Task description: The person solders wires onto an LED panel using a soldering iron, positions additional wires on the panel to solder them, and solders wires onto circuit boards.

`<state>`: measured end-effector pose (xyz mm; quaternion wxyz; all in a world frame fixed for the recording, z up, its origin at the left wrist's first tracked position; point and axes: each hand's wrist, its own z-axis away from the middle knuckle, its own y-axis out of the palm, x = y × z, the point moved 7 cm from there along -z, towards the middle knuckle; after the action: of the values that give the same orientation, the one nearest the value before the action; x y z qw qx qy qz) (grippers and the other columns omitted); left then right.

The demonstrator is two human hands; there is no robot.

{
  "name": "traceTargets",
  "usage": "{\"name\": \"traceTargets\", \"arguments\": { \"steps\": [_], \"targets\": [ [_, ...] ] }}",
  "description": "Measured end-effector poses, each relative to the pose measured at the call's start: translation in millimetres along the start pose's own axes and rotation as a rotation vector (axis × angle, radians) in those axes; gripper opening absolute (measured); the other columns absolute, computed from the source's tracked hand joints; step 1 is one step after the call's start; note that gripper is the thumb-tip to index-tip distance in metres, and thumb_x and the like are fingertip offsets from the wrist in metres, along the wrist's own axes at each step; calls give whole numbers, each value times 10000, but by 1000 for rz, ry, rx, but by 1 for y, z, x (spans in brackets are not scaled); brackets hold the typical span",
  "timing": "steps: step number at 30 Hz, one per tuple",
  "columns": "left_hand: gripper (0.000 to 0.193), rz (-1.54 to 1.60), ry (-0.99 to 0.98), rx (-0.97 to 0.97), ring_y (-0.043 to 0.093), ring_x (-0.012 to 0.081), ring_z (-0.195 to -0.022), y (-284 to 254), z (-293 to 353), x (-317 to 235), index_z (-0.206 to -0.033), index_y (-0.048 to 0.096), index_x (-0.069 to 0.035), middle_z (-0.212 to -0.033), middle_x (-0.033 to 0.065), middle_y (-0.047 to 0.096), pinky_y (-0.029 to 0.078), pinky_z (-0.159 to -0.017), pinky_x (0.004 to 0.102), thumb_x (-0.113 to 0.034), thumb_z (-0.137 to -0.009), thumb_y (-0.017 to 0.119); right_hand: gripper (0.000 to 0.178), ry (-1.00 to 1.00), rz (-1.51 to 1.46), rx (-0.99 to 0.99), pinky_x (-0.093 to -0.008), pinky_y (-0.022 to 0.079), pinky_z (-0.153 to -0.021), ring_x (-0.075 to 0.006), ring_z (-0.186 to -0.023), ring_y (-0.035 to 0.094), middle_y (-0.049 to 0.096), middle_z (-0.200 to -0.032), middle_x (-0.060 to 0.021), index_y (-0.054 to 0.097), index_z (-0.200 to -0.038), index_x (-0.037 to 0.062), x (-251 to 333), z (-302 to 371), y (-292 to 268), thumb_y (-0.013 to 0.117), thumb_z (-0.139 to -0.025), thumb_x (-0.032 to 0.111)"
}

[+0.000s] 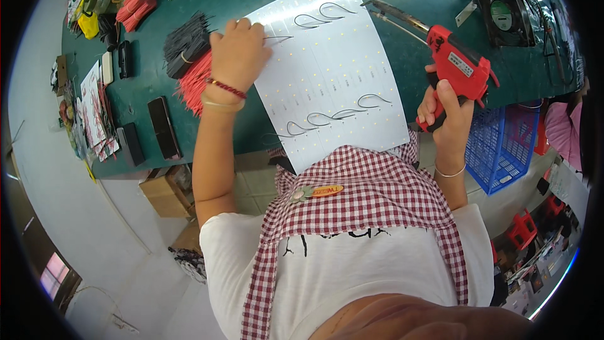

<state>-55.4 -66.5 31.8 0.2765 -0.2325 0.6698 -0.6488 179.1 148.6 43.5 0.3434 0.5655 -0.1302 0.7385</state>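
A white sheet-like circuit board (333, 56) with rows of small yellowish dots lies on the green table, its near edge against my checked apron. Thin black wires (314, 119) curve in loops along its near part, and more wire loops (336, 11) rise near the far edge. My left hand (242, 53) is closed at the board's left edge, and a thin black wire (280, 38) runs out from its fingers over the board. My right hand (447, 110) grips a red soldering gun (456, 63) by its handle, the metal tip pointing at the board's far right corner.
Bundles of black wires (187, 44) and red wires (196, 85) lie beside my left wrist. Further left are a phone (163, 127), a dark box (130, 145) and red bundles (135, 6). A black fan (503, 16) stands far right; a blue crate (497, 145) is below the table edge.
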Motion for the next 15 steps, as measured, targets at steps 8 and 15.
{"name": "traceTargets", "arguments": {
  "steps": [8, 15],
  "targets": [
    [89, 405, -18, -9, 627, 267, -659, -20, 5, 3, -808, 640, -32, -708, 91, 643, 472, -621, 363, -119, -791, 645, 329, -54, -21, 9, -242, 365, -425, -81, -391, 386, 455, -559, -28, 520, -1145, -49, 8, -5, -1, 512, -943, 210],
    [133, 946, -133, -54, 593, 94, -719, -5, -14, -2, -932, 676, 16, -777, 31, 654, 477, -669, 235, -90, -856, 648, 333, -51, -40, 41, -242, 369, -415, -79, -384, 386, 456, -556, -30, 511, -1153, -56, 6, -1, 7, 509, -936, 197]
  ]
}}
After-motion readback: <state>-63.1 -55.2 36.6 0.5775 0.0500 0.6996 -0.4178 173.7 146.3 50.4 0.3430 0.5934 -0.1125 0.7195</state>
